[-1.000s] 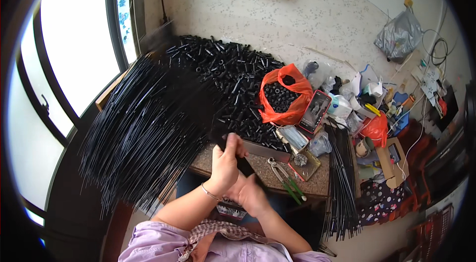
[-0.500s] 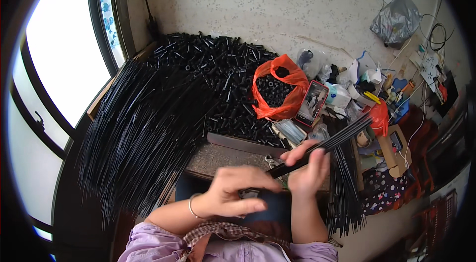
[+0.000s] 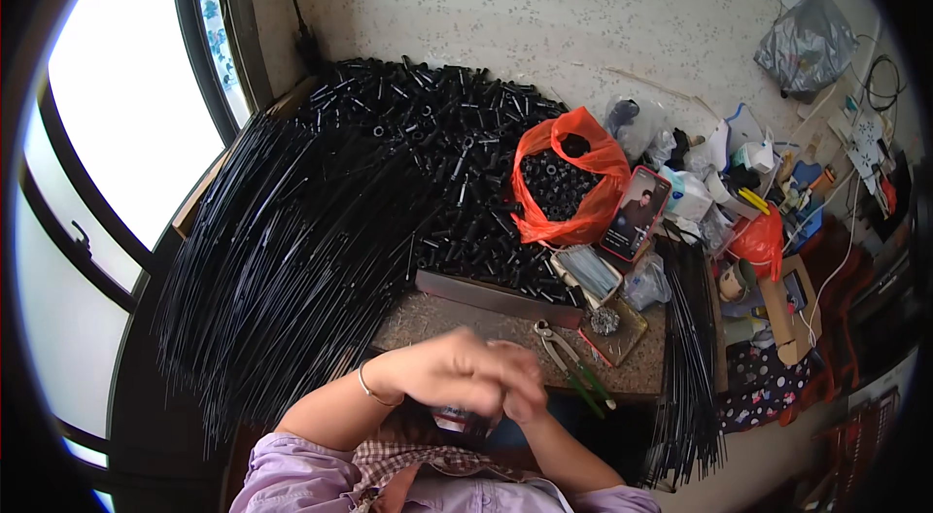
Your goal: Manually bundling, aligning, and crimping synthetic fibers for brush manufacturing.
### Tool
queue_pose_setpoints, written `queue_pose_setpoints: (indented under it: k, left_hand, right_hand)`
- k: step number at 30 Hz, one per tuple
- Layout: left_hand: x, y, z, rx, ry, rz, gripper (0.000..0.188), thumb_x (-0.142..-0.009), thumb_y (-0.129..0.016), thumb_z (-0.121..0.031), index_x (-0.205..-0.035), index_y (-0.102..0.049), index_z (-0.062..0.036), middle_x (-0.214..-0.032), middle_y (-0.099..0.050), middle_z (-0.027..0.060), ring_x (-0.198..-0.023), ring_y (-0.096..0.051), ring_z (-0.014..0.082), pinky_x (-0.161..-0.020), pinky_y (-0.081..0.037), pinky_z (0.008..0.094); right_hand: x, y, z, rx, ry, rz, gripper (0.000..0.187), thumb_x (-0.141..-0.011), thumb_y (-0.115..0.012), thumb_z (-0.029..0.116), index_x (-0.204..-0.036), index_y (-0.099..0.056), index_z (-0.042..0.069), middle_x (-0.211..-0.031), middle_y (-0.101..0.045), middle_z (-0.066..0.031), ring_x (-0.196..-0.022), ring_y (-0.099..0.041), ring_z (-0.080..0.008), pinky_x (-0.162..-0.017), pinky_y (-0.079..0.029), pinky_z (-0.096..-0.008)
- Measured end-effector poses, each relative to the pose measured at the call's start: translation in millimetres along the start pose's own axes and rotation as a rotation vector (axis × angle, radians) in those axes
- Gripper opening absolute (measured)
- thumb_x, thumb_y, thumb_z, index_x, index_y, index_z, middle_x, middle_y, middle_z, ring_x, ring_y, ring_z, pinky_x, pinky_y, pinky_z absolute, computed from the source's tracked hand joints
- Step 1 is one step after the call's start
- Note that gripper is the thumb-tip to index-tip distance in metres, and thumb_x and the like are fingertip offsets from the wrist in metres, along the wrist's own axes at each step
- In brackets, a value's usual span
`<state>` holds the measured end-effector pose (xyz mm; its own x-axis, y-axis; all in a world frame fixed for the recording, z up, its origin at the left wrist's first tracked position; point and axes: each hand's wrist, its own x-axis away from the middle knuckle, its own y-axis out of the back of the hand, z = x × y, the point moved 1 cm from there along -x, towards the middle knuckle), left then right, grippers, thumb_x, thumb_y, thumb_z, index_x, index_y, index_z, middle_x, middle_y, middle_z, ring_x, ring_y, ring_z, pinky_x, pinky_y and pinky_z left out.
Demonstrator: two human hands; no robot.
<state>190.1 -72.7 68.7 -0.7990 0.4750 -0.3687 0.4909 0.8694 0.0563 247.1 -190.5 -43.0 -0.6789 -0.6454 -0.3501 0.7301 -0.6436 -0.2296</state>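
Note:
My left hand [image 3: 449, 369], with a bangle on its wrist, reaches across my front just before the table edge. Its fingers are loosely stretched and blurred, and I see nothing in them. Partly behind those fingers is my right hand [image 3: 526, 400], its own fingers hidden or smeared. The two hands meet or overlap. Just beyond them on the table lie pliers [image 3: 564, 358] with green handles. Thin black rods [image 3: 688, 358] hang over the table edge to the right of my hands.
Many long black rods [image 3: 282, 260] cover the left side. Behind a low board [image 3: 496, 297] lie heaped black tubular pieces [image 3: 442, 139]. An orange bag [image 3: 530, 212] holds small black parts. Beside it are a phone [image 3: 637, 212], a box of thin sticks [image 3: 587, 270] and an open carton [image 3: 789, 319].
The bundle of black rods has gone from my right hand. That hand has moved left to meet my left hand. The pliers now show fully, and the view has shifted slightly.

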Motion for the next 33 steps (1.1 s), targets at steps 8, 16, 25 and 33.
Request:
queue_pose_setpoints:
  k: [8, 16, 25, 33]
  left_hand:
    - [-20, 141, 94, -1.205, 0.266, -0.574, 0.023, -0.064, -0.052, -0.010, -0.086, -0.053, -0.0051, -0.096, -0.050, 0.0098, -0.093, -0.045, 0.0244, -0.079, -0.034, 0.0355]
    - [-60, 223, 130, -1.895, 0.491, -0.460, 0.005, -0.063, -0.045, -0.012, -0.065, -0.050, -0.0105, -0.072, -0.047, -0.0002, -0.074, -0.044, 0.0168, -0.058, -0.041, 0.0273]
    - [-57, 190, 137, -1.720, 0.217, -0.537, 0.013, -0.066, -0.044, -0.008, -0.079, -0.045, -0.0062, -0.074, -0.045, 0.0051, -0.069, -0.049, 0.0194, -0.054, -0.045, 0.0280]
    - [-56, 194, 127, -1.413, 0.325, -0.908, 0.019, -0.066, -0.046, -0.004, -0.083, -0.039, -0.0007, -0.074, -0.049, 0.0154, -0.071, -0.047, 0.0313, -0.062, -0.039, 0.0374]
  right_hand:
    - [-9, 1, -15, -0.287, -0.390, -0.276, 0.017, -0.077, -0.045, 0.017, -0.084, -0.047, 0.001, -0.074, -0.054, -0.0121, -0.057, -0.053, -0.0192, -0.049, -0.041, -0.0286]
    - [-40, 15, -37, -0.290, -0.382, -0.370, 0.018, -0.076, -0.047, 0.017, -0.086, -0.046, 0.002, -0.076, -0.054, -0.0116, -0.057, -0.053, -0.0191, -0.050, -0.042, -0.0278]
    - [-38, 39, -38, -0.293, -0.437, -0.392, 0.012, -0.075, -0.048, 0.011, -0.082, -0.051, 0.001, -0.072, -0.054, -0.0064, -0.064, -0.051, -0.0125, -0.059, -0.041, -0.0234]
    - [-14, 36, -20, -0.239, -0.373, -0.350, 0.012, -0.074, -0.049, 0.011, -0.082, -0.050, 0.001, -0.072, -0.054, -0.0078, -0.063, -0.051, -0.0122, -0.059, -0.041, -0.0226]
